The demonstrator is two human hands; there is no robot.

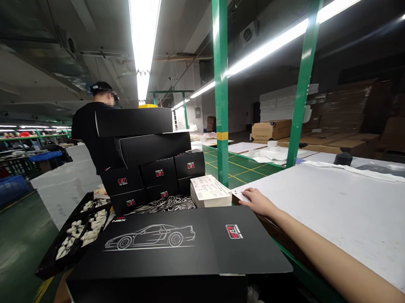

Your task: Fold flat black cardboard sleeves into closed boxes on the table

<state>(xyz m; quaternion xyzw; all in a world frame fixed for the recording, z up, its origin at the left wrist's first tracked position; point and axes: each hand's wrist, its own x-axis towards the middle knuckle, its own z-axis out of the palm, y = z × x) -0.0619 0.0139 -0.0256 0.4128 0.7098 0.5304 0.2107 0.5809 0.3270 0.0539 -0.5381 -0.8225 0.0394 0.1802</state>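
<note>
White sheet point(330, 226), large, lying on the counter point(291, 251) at 2 o'clock from the right hand point(255, 202), whose fingers point(245, 195) rest on its near corner, lying close together and pinching nothing. Left hand: not in view. Clock positions below are read from the right hand, left to right.

- Blue plastic crate point(6, 192): 9 o'clock, far off on the floor.
- Black tray point(75, 234): 9 o'clock, divided, holding small white pieces (too small to identify).
- Black box lid point(167, 245): 8 o'clock, with a white line drawing of a car and "NSX" printed on it.
- Co-worker point(93, 124): 10 o'clock, standing behind the stack, back partly turned.
- Stacked black boxes point(151, 159): 10 o'clock, with red logos on their ends.
- Patterned black-and-white paper point(161, 205): 9 o'clock, just below the stack.
- Printed leaflets point(210, 191): 9 o'clock, a thick stack just beside the fingers.
- Green steel post point(222, 86): 12 o'clock, upright.
- Cardboard carton point(271, 130): 12 o'clock, on a farther counter.
- Black cylinder point(343, 159): 2 o'clock, at the far edge of the sheet.
</note>
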